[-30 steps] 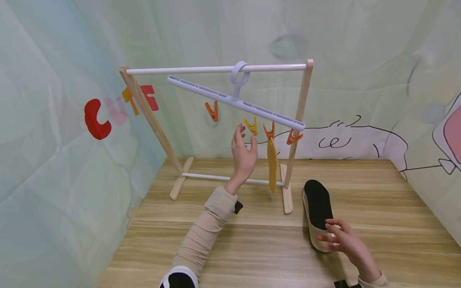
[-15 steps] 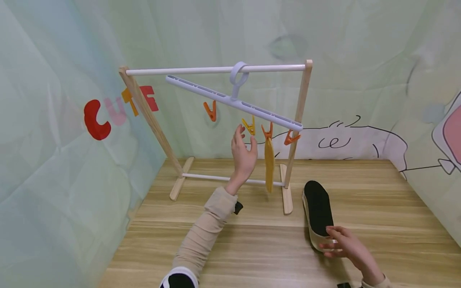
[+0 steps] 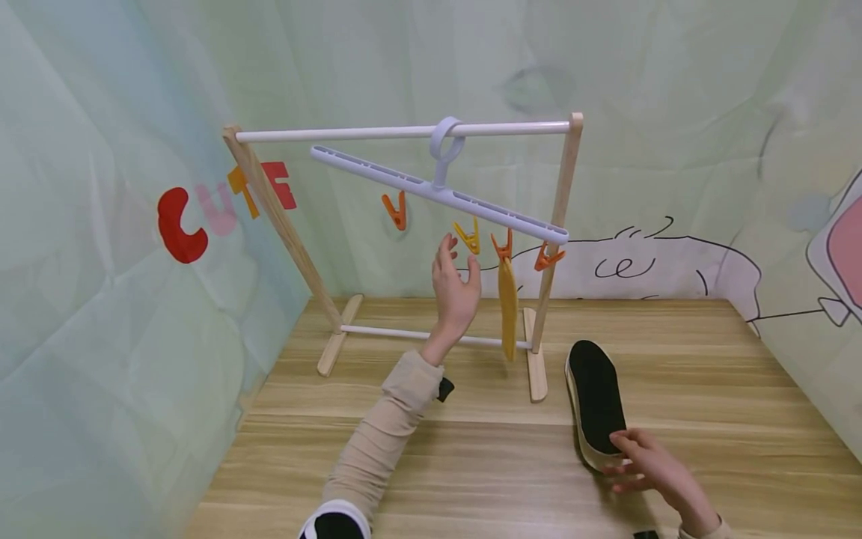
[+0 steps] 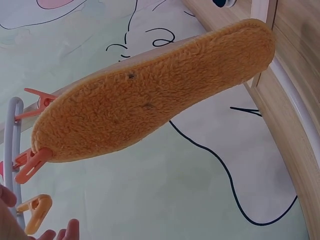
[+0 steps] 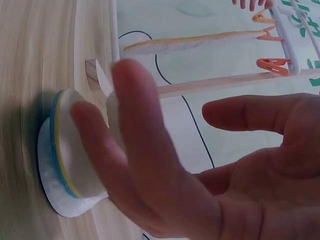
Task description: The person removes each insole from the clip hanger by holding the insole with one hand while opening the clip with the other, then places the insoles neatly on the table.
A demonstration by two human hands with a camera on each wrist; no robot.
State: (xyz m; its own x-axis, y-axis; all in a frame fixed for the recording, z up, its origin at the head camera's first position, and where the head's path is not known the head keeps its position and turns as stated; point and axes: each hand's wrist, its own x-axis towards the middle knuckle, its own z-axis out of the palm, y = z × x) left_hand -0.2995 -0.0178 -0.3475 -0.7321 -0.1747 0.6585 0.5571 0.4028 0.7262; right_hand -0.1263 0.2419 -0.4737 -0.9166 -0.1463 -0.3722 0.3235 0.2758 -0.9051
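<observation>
A furry orange-yellow insole [image 4: 150, 90] hangs from an orange clip [image 4: 32, 167] on a pale lilac hanger [image 3: 441, 193]. In the head view my left hand [image 3: 458, 296] is raised to the left of the insole [image 3: 508, 311], fingers loosely bent around nothing, fingertips close to a yellow clip [image 3: 469, 237]. On the table lies a thick, sole-shaped piece [image 3: 595, 393] with a black top and off-white side. My right hand [image 3: 656, 468] hovers at its near end, fingers spread and thumb apart. In the right wrist view this piece shows a blue and yellow edge [image 5: 59, 145].
The tilted hanger hooks over the white top rod [image 3: 337, 134] of a wooden rack. Further orange clips [image 3: 397, 212] hang from it at left and right. A white-rimmed black object [image 3: 337, 522] shows by the left sleeve. Printed fabric [image 3: 646, 165] surrounds the wooden table [image 3: 727, 374].
My right hand has shifted slightly down and to the right along the sole-shaped piece. The hanger and insole sway a little. My left hand stays in place.
</observation>
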